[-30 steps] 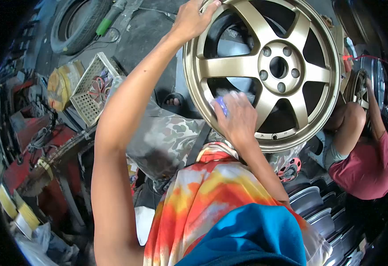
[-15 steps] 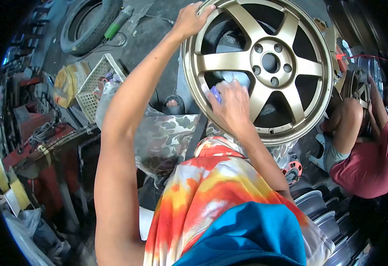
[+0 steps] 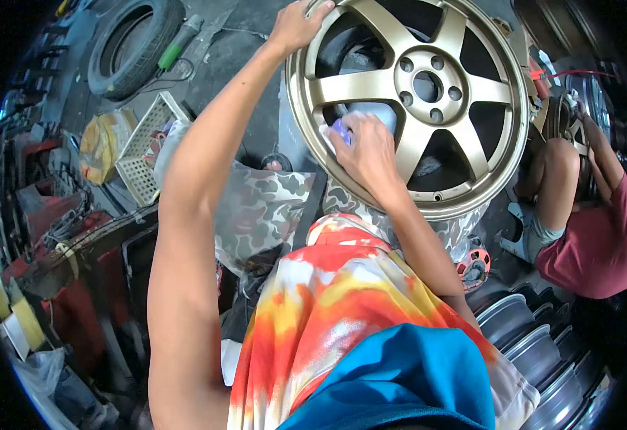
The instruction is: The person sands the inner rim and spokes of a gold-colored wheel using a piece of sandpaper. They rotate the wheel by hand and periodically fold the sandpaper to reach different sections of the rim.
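A bronze, six-spoke alloy wheel rim (image 3: 417, 132) without a tyre is tilted up in front of me over my lap. My left hand (image 3: 300, 25) grips its outer lip at the upper left, fingers curled over the edge. Pinched in my right hand (image 3: 368, 149) is a small purple pad (image 3: 342, 132), pressed against the inside of the lip at the lower left, between two spokes. My fingers partly cover the pad. Behind the spoke openings, a pale rounded surface (image 3: 379, 113) shows.
A tyre (image 3: 105, 68) and a green-and-grey power tool (image 3: 179, 43) lie at the upper left, near a cream plastic basket (image 3: 138, 154) and a yellow roll (image 3: 100, 154). At right, another person (image 3: 585, 244) crouches by another wheel. Several grey rims (image 3: 535, 351) are stacked at the lower right.
My right hand with the purple pad has shifted slightly left and up along the wheel rim's lip. The view has tilted a little; my left hand keeps its hold.
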A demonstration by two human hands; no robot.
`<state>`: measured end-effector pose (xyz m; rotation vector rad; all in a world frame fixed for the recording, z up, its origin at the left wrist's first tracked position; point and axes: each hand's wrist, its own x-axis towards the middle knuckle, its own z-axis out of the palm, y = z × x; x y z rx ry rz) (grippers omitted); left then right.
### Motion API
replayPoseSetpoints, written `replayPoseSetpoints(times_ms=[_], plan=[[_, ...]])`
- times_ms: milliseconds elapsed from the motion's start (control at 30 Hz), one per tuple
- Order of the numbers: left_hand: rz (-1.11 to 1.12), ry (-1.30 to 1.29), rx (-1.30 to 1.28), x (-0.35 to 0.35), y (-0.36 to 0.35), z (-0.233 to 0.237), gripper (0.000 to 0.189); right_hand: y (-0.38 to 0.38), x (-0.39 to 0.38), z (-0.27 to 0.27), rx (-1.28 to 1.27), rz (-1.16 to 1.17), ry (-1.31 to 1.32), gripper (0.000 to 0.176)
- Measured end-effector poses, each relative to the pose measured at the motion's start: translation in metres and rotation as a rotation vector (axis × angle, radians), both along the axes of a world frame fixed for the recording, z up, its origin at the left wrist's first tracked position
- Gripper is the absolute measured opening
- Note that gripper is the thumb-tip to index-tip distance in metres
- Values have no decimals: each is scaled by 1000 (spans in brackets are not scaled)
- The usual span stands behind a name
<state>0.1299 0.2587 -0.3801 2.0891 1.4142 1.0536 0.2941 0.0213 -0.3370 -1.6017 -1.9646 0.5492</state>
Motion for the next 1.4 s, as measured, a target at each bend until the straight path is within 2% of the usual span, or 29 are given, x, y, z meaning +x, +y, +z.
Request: replayPoseSetpoints(times_ms=[33,67,100,167,333,433,500,533,600,667,733,800,900,1033,1100,1167,1233,1300,1333,1400], plan=[[8,3,3,0,-2,2,41,4,-3,0,-13,-41,43,22],[-2,-23,8,0,-2,1,41,3,-4,8,-136,-45,61,23],[-12,-52,16,-1,0,-1,41,-2,-1,11,-130,-40,62,23],[-6,-33,41,-2,5,-6,41,-12,8,14,-280,-33,13,24],[-65,12,36,1,-2,4,38,-1,-4,7,-88,-89,56,27],[-37,-52,4,1,0,7,38,-7,5,2,-117,-59,-3,27],[-37,-41,6,1,0,3,39,-13,9,16,-311,-33,-53,27],[-85,-19,-6,-1,4,2,40,-12,7,11,-311,-40,-59,27],[-26,-39,28,2,-2,3,40,-2,0,0,-96,-58,10,26],[42,-54,61,-4,-13,9,39,-8,3,2,-54,-42,-29,25],[32,-29,-44,-10,-30,23,54,-12,11,8,-13,-27,-68,23],[64,-102,-72,-9,-51,20,54,-17,18,12,-30,90,-197,23],[111,-182,-180,-7,-62,21,54,-2,2,3,92,20,-121,24],[122,-146,-106,-9,-57,16,52,-8,4,1,-56,-31,-95,25],[112,-145,-107,-5,-57,19,51,-20,14,9,-133,43,-138,24],[109,-189,-104,-2,-58,21,49,-13,9,-3,-99,19,-89,24],[101,-182,-124,-2,-63,21,46,-4,-2,-11,102,-25,27,25],[102,-143,-100,-5,-60,23,46,-6,4,-12,39,-11,35,27],[106,-166,-92,-5,-62,23,46,-16,12,-24,81,14,-19,28],[109,-173,-50,-5,-57,22,46,-12,15,-15,136,43,-87,28]])
